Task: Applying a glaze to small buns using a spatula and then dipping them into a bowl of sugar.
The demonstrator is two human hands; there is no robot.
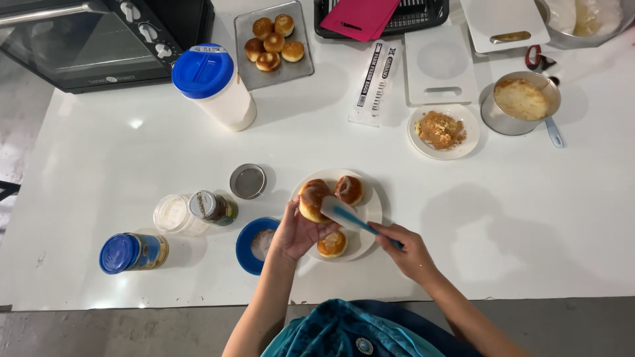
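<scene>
My left hand (296,233) holds a round golden bun (312,199) over a white plate (370,213). My right hand (409,250) grips a spatula (344,214) with a blue handle and a pale blade, and the blade rests against the held bun. Two more buns lie on the plate, one glazed brown (349,190) at the back and one lighter (332,244) at the front. A small blue bowl (248,246) with a pale powder sits just left of my left hand.
A blue-lidded jar (132,252), a clear tub (173,214), a spice jar (213,207) and a metal lid (248,181) stand at the left. Farther back are a big white canister (215,86), a tray of buns (273,41), an oven (99,36), a crumb plate (443,131) and a saucepan (522,101).
</scene>
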